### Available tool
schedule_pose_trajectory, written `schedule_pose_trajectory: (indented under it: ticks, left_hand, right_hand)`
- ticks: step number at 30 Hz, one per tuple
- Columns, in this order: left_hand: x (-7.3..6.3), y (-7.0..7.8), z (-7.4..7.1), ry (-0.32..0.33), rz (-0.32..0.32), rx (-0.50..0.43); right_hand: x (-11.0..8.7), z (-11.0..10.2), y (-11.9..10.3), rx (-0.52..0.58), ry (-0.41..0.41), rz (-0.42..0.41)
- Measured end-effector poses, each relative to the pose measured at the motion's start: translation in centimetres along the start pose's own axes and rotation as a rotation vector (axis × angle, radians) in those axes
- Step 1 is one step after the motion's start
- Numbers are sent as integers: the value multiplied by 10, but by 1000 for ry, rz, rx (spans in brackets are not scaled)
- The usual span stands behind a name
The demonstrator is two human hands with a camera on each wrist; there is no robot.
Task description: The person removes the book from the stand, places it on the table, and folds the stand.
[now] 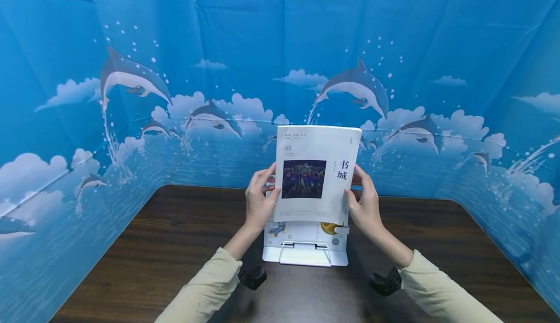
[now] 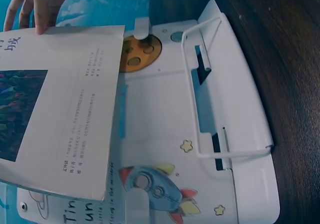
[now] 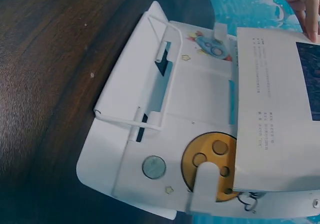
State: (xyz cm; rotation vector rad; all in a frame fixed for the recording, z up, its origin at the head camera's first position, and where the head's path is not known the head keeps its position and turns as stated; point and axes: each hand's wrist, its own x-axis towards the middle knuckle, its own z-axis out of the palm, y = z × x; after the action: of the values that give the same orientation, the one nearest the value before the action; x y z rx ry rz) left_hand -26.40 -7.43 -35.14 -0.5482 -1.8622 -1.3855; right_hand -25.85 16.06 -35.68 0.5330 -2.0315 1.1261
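A white magazine (image 1: 306,143) with a dark colourful picture on its cover is held upright between both hands. My left hand (image 1: 260,199) pinches its left edge, thumb on the cover. Its right edge is gripped by my right hand (image 1: 365,204), also thumb in front. Behind and below the magazine stands a white book stand (image 1: 302,254) printed with a rocket and an orange moon. In the left wrist view, the magazine's lower edge (image 2: 107,149) hangs apart from the stand's wire holder (image 2: 192,104). The magazine covers much of the stand's back plate.
The stand rests on a dark wooden table (image 1: 175,230). Behind the table hangs a blue cloth (image 1: 245,45) with dolphins and clouds. White page clips (image 3: 205,186) stick out at the stand's sides. Black devices (image 1: 253,278) sit at both wrists.
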Motion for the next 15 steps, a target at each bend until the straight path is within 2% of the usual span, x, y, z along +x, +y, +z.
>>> schedule_pose_trajectory:
  ticks: [4,10,15]
  left_hand:
    - [-3,7,1,-41,-20,-3]
    - [-8,17,6,-130,-15,-28]
    - [-14,25,16,-200,-62,-52]
  right_hand:
    - [1,-12,-2,2,-40,9]
    - [4,-38,-7,-4,-134,44]
    - [3,-60,-5,-41,-223,107]
